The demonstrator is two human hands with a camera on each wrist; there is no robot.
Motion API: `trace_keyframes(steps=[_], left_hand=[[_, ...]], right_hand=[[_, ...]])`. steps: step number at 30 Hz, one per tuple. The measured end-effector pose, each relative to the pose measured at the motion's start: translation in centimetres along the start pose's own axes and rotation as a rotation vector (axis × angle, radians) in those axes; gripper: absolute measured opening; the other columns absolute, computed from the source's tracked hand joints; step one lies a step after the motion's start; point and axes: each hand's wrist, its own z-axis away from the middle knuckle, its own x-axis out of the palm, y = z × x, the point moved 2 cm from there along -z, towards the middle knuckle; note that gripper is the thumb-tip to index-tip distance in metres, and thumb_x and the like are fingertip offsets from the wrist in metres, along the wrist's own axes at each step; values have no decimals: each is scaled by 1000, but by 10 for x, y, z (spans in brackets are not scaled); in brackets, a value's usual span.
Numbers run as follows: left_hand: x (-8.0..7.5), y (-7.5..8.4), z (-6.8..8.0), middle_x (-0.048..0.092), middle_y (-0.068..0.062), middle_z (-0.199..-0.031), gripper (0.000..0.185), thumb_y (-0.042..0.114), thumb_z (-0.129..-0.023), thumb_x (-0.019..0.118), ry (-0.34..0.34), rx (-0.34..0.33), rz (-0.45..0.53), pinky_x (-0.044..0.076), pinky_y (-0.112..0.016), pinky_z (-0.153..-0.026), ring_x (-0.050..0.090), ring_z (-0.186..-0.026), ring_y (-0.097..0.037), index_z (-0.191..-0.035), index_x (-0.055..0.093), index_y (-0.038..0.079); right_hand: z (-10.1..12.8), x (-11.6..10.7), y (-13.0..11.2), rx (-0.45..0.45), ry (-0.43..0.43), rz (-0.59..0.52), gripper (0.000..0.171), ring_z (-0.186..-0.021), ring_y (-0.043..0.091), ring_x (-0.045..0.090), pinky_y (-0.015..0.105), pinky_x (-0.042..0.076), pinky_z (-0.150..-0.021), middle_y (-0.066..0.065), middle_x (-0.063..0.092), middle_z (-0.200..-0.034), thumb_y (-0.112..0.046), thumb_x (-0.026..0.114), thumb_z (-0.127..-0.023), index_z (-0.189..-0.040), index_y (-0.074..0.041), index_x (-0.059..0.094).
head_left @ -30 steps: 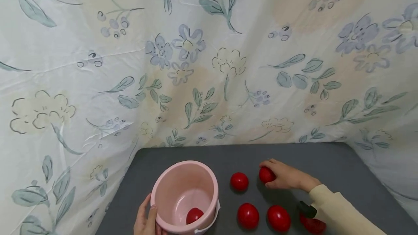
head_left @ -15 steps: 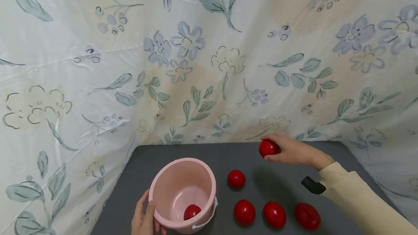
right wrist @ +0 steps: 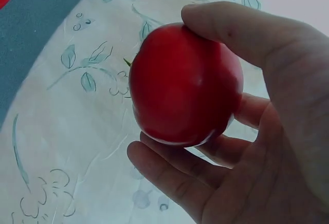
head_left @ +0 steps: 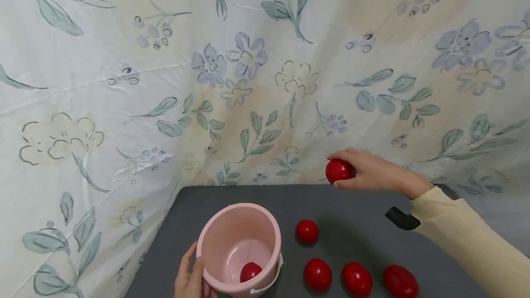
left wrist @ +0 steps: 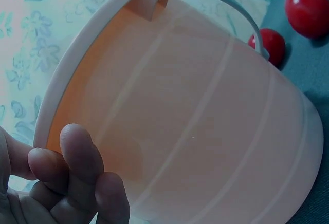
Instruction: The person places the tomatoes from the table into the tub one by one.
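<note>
My right hand [head_left: 372,176] curls round a red tomato [head_left: 338,171], held up over far right of table [head_left: 356,206]. Left hand [head_left: 191,279] grips pink bucket [head_left: 225,238] rim, near left.

Bucket [head_left: 239,247] mouth unobstructed from above; four tomatoes [head_left: 317,275] crowd the surface's [head_left: 364,215] near edge; far edge free.

The scene is viewed from above and forward by the head camera. The pink bucket [head_left: 239,247] [left wrist: 195,131] is seen very close by the left wrist, shared with the head. The held tomato [right wrist: 185,85] [head_left: 338,171] is framed closely by the right wrist, apparently facing up.
</note>
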Motion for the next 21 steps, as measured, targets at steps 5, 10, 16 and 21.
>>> trace_keyframes(steps=[5,10,16,21], left_hand=[[1,2,0,46,0,-43,54,23,-110,34,9,25,-23,44,-25,-38,53,-34,-14,-159,17,10],[0,4,-1,45,1,-41,53,22,-109,35,27,38,-44,44,-26,-39,53,-34,-15,-158,19,12],[4,3,0,43,2,-41,53,23,-110,35,35,51,-42,44,-27,-39,52,-33,-14,-159,20,12],[6,2,0,44,1,-41,53,25,-110,36,42,35,-68,45,-28,-40,54,-34,-15,-159,20,12]], right_hand=[[-4,-1,-10,-14,1,19,63,-105,25,60,32,61,-75,9,58,-129,-33,78,-87,-142,-17,51],[-9,1,-20,-24,15,5,64,-108,25,60,33,61,-76,7,57,-131,-33,79,-85,-141,-19,52],[-18,4,-33,-59,-2,-16,67,-111,26,59,34,62,-78,6,57,-134,-33,80,-85,-143,-19,50],[-24,9,-45,-110,-24,-29,68,-114,26,58,35,61,-80,6,57,-136,-33,80,-84,-144,-18,51]])
